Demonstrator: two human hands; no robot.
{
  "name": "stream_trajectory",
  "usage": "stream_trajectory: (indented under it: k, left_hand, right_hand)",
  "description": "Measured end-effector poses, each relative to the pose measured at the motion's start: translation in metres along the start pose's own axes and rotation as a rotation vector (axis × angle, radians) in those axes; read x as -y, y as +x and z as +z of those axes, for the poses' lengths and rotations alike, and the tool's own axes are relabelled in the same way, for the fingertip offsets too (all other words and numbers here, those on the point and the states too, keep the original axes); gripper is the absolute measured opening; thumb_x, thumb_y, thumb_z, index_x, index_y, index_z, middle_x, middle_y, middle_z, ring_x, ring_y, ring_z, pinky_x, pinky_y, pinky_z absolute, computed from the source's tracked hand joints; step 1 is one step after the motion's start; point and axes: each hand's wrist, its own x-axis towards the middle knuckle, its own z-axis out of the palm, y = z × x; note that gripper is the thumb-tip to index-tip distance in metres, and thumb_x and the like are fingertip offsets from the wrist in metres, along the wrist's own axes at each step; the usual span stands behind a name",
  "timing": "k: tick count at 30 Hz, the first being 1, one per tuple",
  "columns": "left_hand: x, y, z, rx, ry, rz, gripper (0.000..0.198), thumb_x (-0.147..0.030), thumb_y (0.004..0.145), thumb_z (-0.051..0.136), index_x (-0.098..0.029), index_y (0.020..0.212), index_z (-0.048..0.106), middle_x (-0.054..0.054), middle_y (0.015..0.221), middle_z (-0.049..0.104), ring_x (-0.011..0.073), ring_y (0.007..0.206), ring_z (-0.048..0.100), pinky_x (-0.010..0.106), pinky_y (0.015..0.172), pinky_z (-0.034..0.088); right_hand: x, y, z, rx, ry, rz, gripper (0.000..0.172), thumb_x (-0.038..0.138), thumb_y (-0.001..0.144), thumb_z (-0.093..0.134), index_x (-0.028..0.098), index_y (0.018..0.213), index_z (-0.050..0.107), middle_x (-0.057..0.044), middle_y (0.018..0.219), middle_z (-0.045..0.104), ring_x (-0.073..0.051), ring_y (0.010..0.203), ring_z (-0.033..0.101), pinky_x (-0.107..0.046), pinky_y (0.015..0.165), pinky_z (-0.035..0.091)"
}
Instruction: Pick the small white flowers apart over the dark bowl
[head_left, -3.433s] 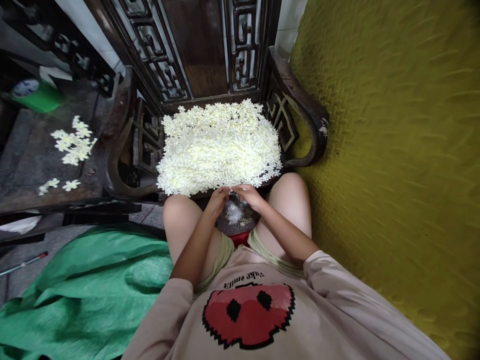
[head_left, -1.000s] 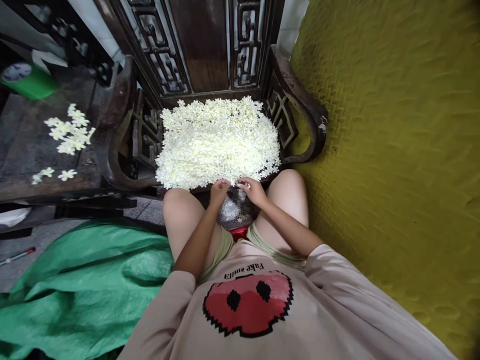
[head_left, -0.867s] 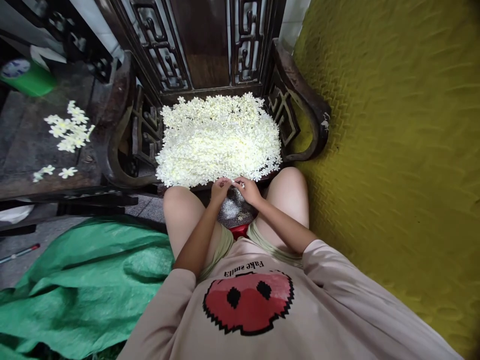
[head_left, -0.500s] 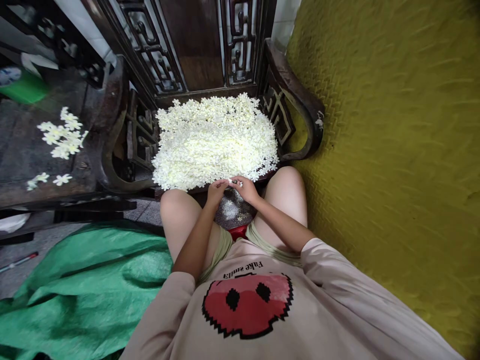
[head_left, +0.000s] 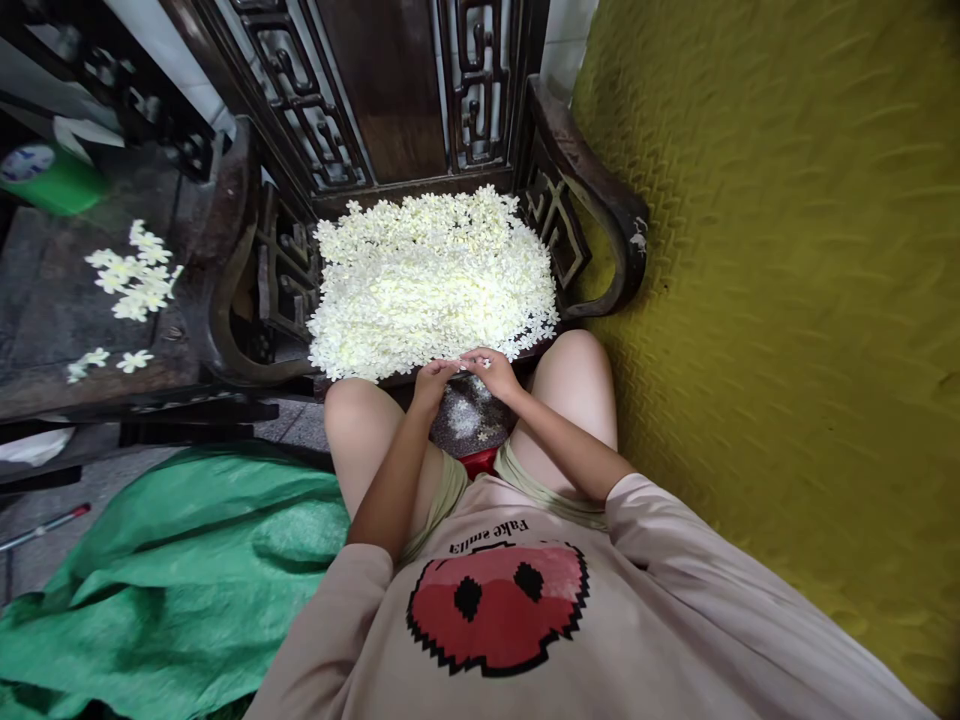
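A broad heap of small white flowers (head_left: pixel 435 280) covers the seat of a dark carved wooden chair (head_left: pixel 626 270). At the heap's front edge, between my knees, my left hand (head_left: pixel 433 386) and my right hand (head_left: pixel 492 373) meet at the fingertips. My right hand is closed, with a white flower (head_left: pixel 487 363) showing among its fingers. The left fingers are pinched together, pointing toward the right ones; what they hold is too small to make out. Below the hands, pale bits and a few loose flowers lie on the speckled grey floor (head_left: pixel 448 432).
To the left stands a dark wooden table (head_left: pixel 45 290) bearing a cluster of white flowers (head_left: pixel 139 275) and a green container (head_left: pixel 71 185). A green sheet (head_left: pixel 225 540) spreads across the floor near a pen (head_left: pixel 45 527). A yellow textured wall (head_left: pixel 787 300) rises at the right.
The view has shifted slightly, so the table at left sits a little further right. My right fingers have moved slightly over the left fingertips; the white bit between them shows less.
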Motion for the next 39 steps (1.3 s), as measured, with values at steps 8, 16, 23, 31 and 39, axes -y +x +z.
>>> stream_trajectory:
  k: [8, 16, 23, 31, 39]
  left_hand:
    - [0.001, 0.002, -0.002, 0.123, -0.043, -0.054, 0.035, -0.043, 0.066, 0.072, -0.018, 0.056, 0.049, -0.004, 0.048, 0.037, 0.0070, 0.047, 0.034, 0.024, 0.050, 0.030]
    - [0.000, 0.002, 0.000, 0.141, -0.188, -0.072, 0.047, -0.048, 0.054, 0.079, -0.017, 0.055, 0.045, -0.006, 0.049, 0.038, 0.0053, 0.048, 0.033, 0.021, 0.049, 0.029]
    - [0.001, 0.003, -0.003, 0.101, -0.180, -0.059, 0.039, -0.037, 0.057, 0.080, -0.016, 0.054, 0.047, -0.006, 0.047, 0.037, 0.0055, 0.048, 0.032, 0.022, 0.049, 0.025]
    - [-0.002, 0.002, 0.000, 0.074, -0.249, -0.117, 0.037, -0.034, 0.059, 0.079, -0.016, 0.055, 0.048, -0.006, 0.048, 0.040, 0.0044, 0.047, 0.033, 0.021, 0.048, 0.026]
    - [-0.003, 0.002, 0.001, 0.090, -0.353, -0.144, 0.044, -0.040, 0.049, 0.085, -0.016, 0.057, 0.048, -0.007, 0.049, 0.040, 0.0039, 0.048, 0.035, 0.019, 0.048, 0.027]
  right_hand:
    - [0.003, 0.000, 0.000, 0.079, 0.075, 0.007, 0.032, 0.047, 0.065, 0.068, 0.017, 0.074, 0.066, 0.003, 0.061, 0.050, -0.013, 0.063, 0.048, -0.028, 0.069, 0.039]
    - [0.004, -0.003, 0.001, 0.091, 0.224, 0.073, 0.039, 0.053, 0.061, 0.071, 0.017, 0.074, 0.063, 0.003, 0.061, 0.048, -0.010, 0.057, 0.041, -0.025, 0.058, 0.033]
    - [0.008, -0.002, -0.001, 0.015, 0.306, 0.125, 0.042, 0.052, 0.058, 0.074, 0.017, 0.081, 0.066, 0.003, 0.063, 0.051, -0.008, 0.055, 0.040, -0.023, 0.052, 0.031]
    - [0.012, -0.003, -0.001, 0.107, 0.274, 0.188, 0.045, 0.054, 0.057, 0.072, 0.015, 0.078, 0.067, -0.001, 0.066, 0.057, -0.011, 0.059, 0.044, -0.024, 0.053, 0.030]
    - [0.012, -0.002, -0.002, 0.096, 0.339, 0.277, 0.046, 0.055, 0.053, 0.075, 0.016, 0.075, 0.064, 0.005, 0.052, 0.045, -0.007, 0.048, 0.031, -0.024, 0.048, 0.022]
